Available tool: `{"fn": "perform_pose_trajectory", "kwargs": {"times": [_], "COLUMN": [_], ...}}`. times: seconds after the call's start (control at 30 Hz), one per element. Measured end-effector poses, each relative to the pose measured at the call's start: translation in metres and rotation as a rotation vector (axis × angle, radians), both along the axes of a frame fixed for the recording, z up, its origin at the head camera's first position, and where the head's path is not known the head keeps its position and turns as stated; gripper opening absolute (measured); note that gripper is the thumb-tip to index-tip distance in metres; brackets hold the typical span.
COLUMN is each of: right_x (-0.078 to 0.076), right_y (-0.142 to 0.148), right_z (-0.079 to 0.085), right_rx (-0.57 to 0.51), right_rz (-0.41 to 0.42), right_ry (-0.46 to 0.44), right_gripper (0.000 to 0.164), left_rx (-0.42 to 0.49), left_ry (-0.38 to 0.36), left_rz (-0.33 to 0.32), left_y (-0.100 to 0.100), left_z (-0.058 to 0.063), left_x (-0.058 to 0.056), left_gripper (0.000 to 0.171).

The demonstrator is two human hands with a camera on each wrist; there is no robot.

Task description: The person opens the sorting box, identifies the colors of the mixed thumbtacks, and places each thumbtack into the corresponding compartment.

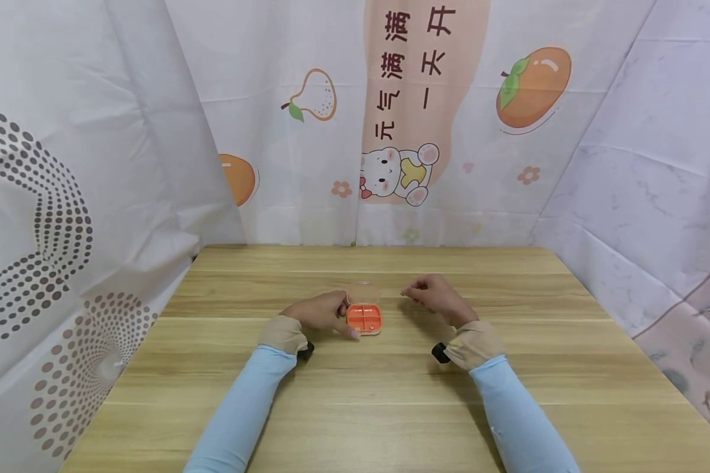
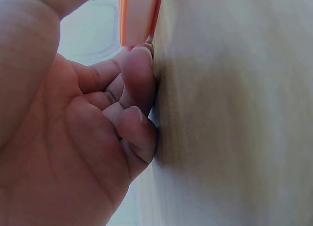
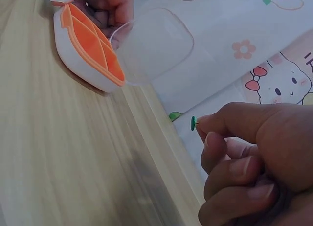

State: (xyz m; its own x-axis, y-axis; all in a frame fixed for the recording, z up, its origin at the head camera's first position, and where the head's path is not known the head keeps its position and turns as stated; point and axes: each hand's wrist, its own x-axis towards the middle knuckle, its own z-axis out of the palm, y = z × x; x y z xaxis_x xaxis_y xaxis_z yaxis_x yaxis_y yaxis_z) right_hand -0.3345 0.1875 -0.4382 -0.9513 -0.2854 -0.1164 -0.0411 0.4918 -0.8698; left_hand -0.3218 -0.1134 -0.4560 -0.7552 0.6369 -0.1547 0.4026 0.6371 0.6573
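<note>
A small white pill box (image 1: 363, 318) with an orange divided inside stands on the table, its clear lid (image 3: 154, 45) swung up. Something tiny and pale lies in its front right compartment, too small to make out. My left hand (image 1: 322, 311) holds the box at its left side, thumb at the front edge and fingers toward the back. In the left wrist view, curled fingers (image 2: 139, 72) lie against the tabletop beside the box. Off to the right, my right hand (image 1: 440, 297) pinches a green thumbtack (image 3: 193, 123) between thumb and forefinger, above the table and apart from the box.
The wooden table (image 1: 367, 407) reaches back to a printed curtain (image 1: 307, 157) with fruit and a cartoon animal. More patterned cloth (image 1: 645, 164) hangs on both sides. Dark wrist cameras (image 1: 440, 353) sit at both wrists.
</note>
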Motion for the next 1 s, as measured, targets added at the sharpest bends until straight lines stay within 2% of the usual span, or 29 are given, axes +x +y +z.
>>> {"fn": "perform_pose_trajectory", "kwargs": {"times": [0.3,1.0], "right_x": [0.002,0.008], "right_y": [-0.008,-0.030], "right_z": [0.001,-0.001], "right_rx": [-0.006,0.026], "right_rz": [0.015,0.050], "right_ry": [0.008,0.050], "right_gripper": [0.028,0.024], "left_rx": [0.019,0.029], "left_ry": [0.003,-0.013], "left_rz": [-0.009,0.000], "left_y": [0.001,0.002], "left_z": [0.004,0.002], "left_x": [0.002,0.002], "left_gripper": [0.062,0.062]}}
